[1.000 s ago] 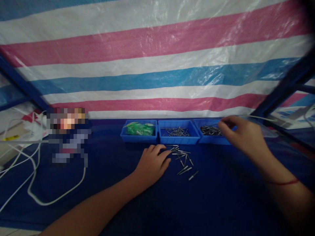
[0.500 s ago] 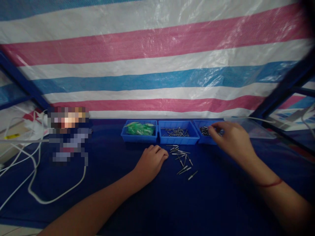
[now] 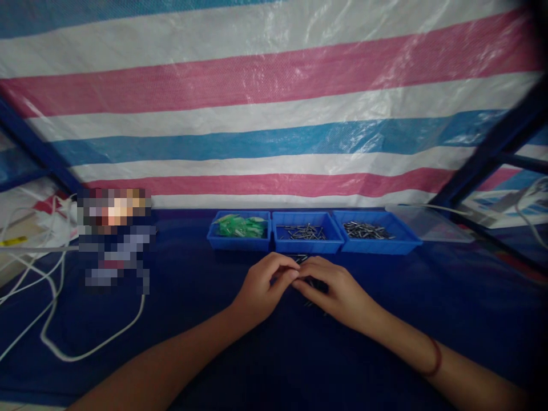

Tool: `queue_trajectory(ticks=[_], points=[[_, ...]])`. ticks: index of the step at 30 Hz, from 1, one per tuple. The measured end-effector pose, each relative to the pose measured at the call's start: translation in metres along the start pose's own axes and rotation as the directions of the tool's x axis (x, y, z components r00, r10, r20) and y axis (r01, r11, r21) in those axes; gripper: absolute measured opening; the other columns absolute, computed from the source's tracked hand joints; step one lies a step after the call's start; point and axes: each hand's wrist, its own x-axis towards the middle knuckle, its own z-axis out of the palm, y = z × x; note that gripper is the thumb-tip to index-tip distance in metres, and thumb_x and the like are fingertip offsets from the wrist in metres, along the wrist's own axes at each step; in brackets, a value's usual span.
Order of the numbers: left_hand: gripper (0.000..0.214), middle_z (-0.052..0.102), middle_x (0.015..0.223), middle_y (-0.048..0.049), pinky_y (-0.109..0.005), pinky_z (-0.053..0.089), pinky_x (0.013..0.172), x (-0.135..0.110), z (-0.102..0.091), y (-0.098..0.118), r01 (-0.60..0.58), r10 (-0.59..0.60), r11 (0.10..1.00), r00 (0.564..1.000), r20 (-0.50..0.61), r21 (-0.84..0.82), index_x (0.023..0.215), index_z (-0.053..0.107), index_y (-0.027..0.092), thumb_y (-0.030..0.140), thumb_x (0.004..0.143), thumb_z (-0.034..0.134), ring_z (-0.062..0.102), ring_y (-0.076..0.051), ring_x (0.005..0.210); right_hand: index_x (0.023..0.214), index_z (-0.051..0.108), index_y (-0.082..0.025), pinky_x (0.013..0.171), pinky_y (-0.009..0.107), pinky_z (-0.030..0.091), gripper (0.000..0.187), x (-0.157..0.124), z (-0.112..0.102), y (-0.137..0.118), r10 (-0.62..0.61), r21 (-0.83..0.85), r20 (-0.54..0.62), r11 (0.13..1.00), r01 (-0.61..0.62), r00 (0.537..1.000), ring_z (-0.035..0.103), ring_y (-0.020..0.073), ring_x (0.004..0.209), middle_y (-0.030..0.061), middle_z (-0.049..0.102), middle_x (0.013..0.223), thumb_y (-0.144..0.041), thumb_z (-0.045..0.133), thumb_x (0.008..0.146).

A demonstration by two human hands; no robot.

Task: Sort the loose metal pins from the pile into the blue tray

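My left hand point(image 3: 263, 285) and my right hand point(image 3: 340, 288) meet at their fingertips low over the blue table point(image 3: 274, 365). Both are closed in a pinch; anything between the fingers is too small or hidden to make out. Loose blind rivets point(image 3: 301, 258) lie on the table, mostly covered by my right hand. Just beyond my hands stands a middle blue bin point(image 3: 308, 246) with metal rivets in it. The right blue bin point(image 3: 381, 246) contains a heap of similar rivets.
A left blue bin point(image 3: 240, 244) holds green plastic packets point(image 3: 240, 226). White cables point(image 3: 64, 357) loop across the table's left side, near a blurred-out patch. A clear plastic sheet or lid point(image 3: 440, 225) lies behind the right bin. Striped sheeting point(image 3: 274, 131) hangs at the back.
My right hand has come away from the right bin, moving left and nearer to me, and now touches my left hand's fingertips. My left hand's fingers have closed into a pinch.
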Motion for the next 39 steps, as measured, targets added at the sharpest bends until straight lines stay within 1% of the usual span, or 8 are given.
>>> queue_trajectory(ticks=[4,8,12,18,22,27,31,39], points=[[0.012,0.065,0.089,-0.004,-0.023,0.047,0.073,0.0015,-0.0007,-0.0046,0.078,-0.08,0.996,0.996,-0.04,-0.053,0.091,0.061,0.017,0.026,0.087,0.055,0.062,-0.015,0.081,0.083,0.065,-0.021,0.07,0.03,0.049,0.012,0.0018,-0.0055,0.001,0.059,0.056,-0.117,0.997,-0.053,0.991,0.061,0.0174,0.077,0.0039,0.065,0.08,-0.024,0.053,0.087],[0.014,0.066,0.09,-0.0048,-0.024,0.047,0.073,0.0013,0.0013,-0.0085,0.122,-0.122,0.99,0.993,0.001,-0.069,0.092,0.062,0.016,0.027,0.086,0.056,0.063,-0.016,0.081,0.084,0.063,-0.021,0.068,0.031,0.049,0.01,0.0019,-0.0082,0.0006,0.108,0.083,-0.213,0.992,-0.092,0.971,0.06,0.0176,0.074,0.0044,0.064,0.08,-0.026,0.055,0.086],[0.016,0.067,0.09,-0.0052,-0.024,0.046,0.074,0.0011,0.0023,-0.006,0.099,-0.098,0.995,0.994,0.054,-0.012,0.096,0.063,0.016,0.026,0.087,0.055,0.062,-0.016,0.082,0.082,0.062,-0.02,0.065,0.03,0.047,0.006,0.0006,-0.0068,-0.0006,0.1,0.105,-0.22,0.991,-0.078,0.97,0.059,0.0157,0.071,0.0025,0.062,0.077,-0.024,0.058,0.085],[0.02,0.064,0.085,-0.0046,-0.024,0.043,0.073,0.0019,0.0015,-0.001,-0.001,-0.009,0.998,0.985,0.175,0.059,0.089,0.063,0.014,0.025,0.092,0.047,0.059,-0.015,0.078,0.078,0.06,-0.019,0.064,0.028,0.045,0.007,-0.0001,-0.0049,-0.0016,0.093,0.147,-0.235,0.987,-0.059,0.968,0.056,0.014,0.069,0.0017,0.059,0.075,-0.023,0.059,0.084],[0.021,0.062,0.083,-0.0043,-0.023,0.042,0.072,0.0018,0.0019,0.0003,-0.025,0.012,0.998,0.979,0.205,0.061,0.088,0.062,0.014,0.024,0.093,0.044,0.057,-0.014,0.077,0.078,0.06,-0.019,0.063,0.028,0.044,0.007,-0.0003,-0.0046,-0.0012,0.096,0.154,-0.23,0.986,-0.061,0.968,0.055,0.0136,0.068,0.0014,0.058,0.074,-0.024,0.06,0.084],[0.017,0.057,0.078,-0.0021,-0.021,0.04,0.066,0.0016,0.0027,-0.0003,-0.068,0.049,0.995,0.972,0.231,0.072,0.087,0.06,0.013,0.024,0.091,0.047,0.053,-0.012,0.071,0.078,0.059,-0.019,0.061,0.028,0.043,0.006,-0.0007,-0.0044,-0.003,0.1,0.157,-0.207,0.985,-0.068,0.973,0.054,0.0137,0.067,0.0009,0.057,0.072,-0.022,0.06,0.084],[0.016,0.057,0.078,-0.0015,-0.021,0.039,0.065,0.0018,0.0034,-0.0026,-0.051,0.036,0.996,0.976,0.215,0.068,0.084,0.059,0.014,0.025,0.09,0.05,0.052,-0.011,0.07,0.079,0.059,-0.019,0.061,0.028,0.043,0.006,-0.0009,-0.0048,-0.0044,0.087,0.148,-0.208,0.987,-0.056,0.974,0.054,0.0137,0.068,0.0011,0.057,0.073,-0.022,0.059,0.084],[0.013,0.059,0.078,-0.0007,-0.022,0.042,0.065,0.002,0.0031,-0.0059,0.09,-0.091,0.995,0.994,0.054,0.036,0.087,0.06,0.016,0.028,0.087,0.056,0.055,-0.012,0.07,0.082,0.06,-0.019,0.063,0.027,0.044,0.006,0.0,-0.0083,0.0001,0.1,0.116,-0.167,0.99,-0.081,0.981,0.055,0.0138,0.071,0.002,0.059,0.078,-0.018,0.055,0.085]])
